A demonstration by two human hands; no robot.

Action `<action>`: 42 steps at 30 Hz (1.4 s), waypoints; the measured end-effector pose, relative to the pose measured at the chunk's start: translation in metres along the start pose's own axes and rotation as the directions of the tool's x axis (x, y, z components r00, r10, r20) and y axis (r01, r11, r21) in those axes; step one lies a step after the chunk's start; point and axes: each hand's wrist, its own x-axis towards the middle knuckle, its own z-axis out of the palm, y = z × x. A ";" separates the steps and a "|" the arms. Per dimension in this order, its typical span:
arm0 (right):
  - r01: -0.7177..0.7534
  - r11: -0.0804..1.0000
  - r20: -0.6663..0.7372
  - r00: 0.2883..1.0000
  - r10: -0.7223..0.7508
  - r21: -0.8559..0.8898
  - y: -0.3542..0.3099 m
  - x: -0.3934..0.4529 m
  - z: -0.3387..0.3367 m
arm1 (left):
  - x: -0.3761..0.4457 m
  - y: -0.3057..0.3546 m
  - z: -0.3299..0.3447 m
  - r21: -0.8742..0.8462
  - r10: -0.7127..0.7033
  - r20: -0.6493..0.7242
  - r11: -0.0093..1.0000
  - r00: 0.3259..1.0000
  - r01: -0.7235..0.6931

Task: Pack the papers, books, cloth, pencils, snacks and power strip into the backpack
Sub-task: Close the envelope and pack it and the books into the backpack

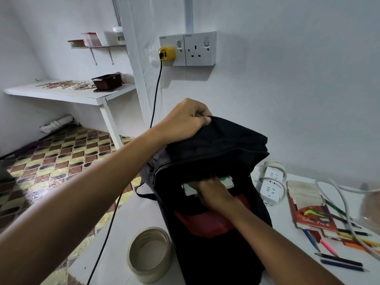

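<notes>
Your black backpack [216, 145] stands open on the counter [127, 219]; left hand [183, 118] fingers pinch its top flap, right hand [213, 192] fingers curl round white books [189, 189] going inside. Right of those fingers, the power strip [270, 185] and coloured pencils [339, 262] wait unpacked.

Black backpack [216, 145], white power strip [271, 184]

Pale walls [287, 79], double wall socket [188, 49], white shelf [67, 92], patterned tile floor [51, 161].
</notes>
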 end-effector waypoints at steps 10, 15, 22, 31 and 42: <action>-0.251 0.967 0.406 0.889 0.212 0.045 0.011 0.028 -0.028 | -0.002 0.004 0.000 -0.011 0.017 0.018 1.000 1.000 -0.017; -0.088 0.996 0.337 0.937 0.094 -0.034 -0.028 0.028 -0.017 | -0.001 0.002 0.001 -0.016 0.014 0.019 1.000 1.000 -0.013; -0.123 0.992 0.102 0.987 0.126 -0.040 -0.036 0.033 0.001 | 0.001 -0.003 -0.005 -0.011 0.002 0.029 1.000 1.000 -0.002; -0.055 0.982 0.039 0.997 0.063 -0.181 -0.034 0.035 0.012 | -0.007 -0.011 -0.006 -0.023 -0.009 0.027 1.000 1.000 0.010; -0.148 0.983 0.010 0.989 0.150 -0.113 -0.020 0.024 0.011 | -0.018 -0.012 0.000 -0.014 -0.009 -0.011 1.000 1.000 0.009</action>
